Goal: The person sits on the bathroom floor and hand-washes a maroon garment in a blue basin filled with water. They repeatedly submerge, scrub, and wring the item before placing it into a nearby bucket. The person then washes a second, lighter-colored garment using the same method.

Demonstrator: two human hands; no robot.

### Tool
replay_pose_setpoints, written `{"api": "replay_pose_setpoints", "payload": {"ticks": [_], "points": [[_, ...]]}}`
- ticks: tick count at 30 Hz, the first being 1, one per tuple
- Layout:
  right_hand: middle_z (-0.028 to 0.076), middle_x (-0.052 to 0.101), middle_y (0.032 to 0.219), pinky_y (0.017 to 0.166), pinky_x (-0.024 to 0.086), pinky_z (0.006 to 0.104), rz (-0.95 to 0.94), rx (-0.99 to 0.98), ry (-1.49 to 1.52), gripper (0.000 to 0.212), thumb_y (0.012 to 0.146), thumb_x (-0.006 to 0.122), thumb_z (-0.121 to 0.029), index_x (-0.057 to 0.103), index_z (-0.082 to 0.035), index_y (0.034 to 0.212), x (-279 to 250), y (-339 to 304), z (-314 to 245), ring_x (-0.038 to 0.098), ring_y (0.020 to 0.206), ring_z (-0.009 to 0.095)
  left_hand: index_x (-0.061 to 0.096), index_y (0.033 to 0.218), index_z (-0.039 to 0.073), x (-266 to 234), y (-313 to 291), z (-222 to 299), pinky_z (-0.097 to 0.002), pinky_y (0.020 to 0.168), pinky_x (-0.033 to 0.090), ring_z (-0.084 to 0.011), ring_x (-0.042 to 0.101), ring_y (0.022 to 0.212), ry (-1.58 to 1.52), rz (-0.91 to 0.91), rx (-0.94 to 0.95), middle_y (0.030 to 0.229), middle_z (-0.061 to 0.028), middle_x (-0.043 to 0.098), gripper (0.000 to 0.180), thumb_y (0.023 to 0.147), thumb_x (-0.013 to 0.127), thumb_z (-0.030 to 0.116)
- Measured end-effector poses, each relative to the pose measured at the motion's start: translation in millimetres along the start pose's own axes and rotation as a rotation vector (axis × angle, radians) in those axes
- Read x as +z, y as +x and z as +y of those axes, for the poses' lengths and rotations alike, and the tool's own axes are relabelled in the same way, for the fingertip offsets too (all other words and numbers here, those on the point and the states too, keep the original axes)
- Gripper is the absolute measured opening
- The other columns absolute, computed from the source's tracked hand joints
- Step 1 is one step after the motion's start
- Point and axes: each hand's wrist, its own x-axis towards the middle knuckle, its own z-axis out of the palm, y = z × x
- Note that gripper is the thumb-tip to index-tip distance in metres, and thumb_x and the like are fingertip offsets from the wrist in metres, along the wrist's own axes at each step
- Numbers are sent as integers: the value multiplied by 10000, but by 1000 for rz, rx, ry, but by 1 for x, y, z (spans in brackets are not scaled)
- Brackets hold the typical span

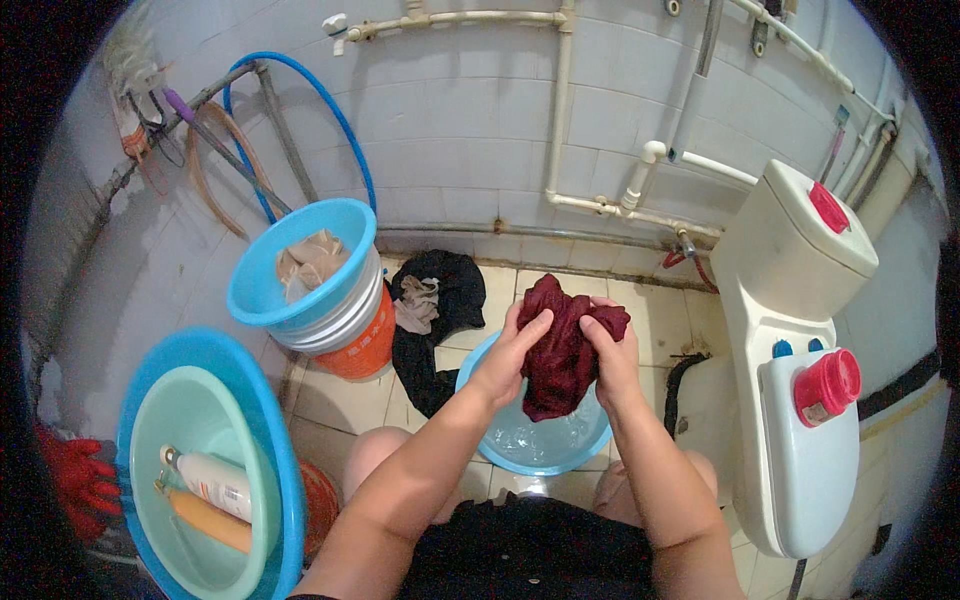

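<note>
Between both hands hangs a bunched, dark red cloth [562, 355], wet-looking and held above a light blue basin. My left hand [505, 358] grips its left side, thumb lying on top. On the other side, my right hand [612, 352] pinches the cloth's upper right part, the fingers partly hidden behind it. Below, the blue basin [502, 458] stands on the tiles between my knees with clear water in it. Left of that basin, a black garment [455, 285] lies on the floor with a small beige cloth [417, 303] on it.
At the left, a blue basin [242, 284] with a beige cloth [311, 262] tops an orange-and-white bucket [362, 345]. Nearer, a pale green basin [160, 405] holding bottles sits inside a larger blue one [265, 400]. A toilet [790, 290] with a red tub [827, 387] on its lid stands right.
</note>
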Motion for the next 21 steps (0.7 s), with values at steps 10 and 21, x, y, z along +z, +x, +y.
{"api": "replay_pose_setpoints", "payload": {"ticks": [10, 21], "points": [[75, 553, 1039, 872, 379, 424, -155, -899, -881, 458, 515, 746, -178, 595, -120, 943, 38, -44, -12, 502, 1027, 304, 551, 1055, 34, -9, 4, 10, -310, 777, 486, -171, 590, 837, -82, -44, 40, 951, -84, 605, 287, 828, 474, 192], [69, 565, 685, 602, 441, 280, 140, -306, -427, 235, 736, 704, -166, 528, -24, 801, 27, -3, 10, 513, 619, 126, 539, 924, 15, 16, -8, -21, -275, 672, 448, -122, 531, 738, 93, 260, 126, 828, -44, 563, 157, 778, 481, 14]]}}
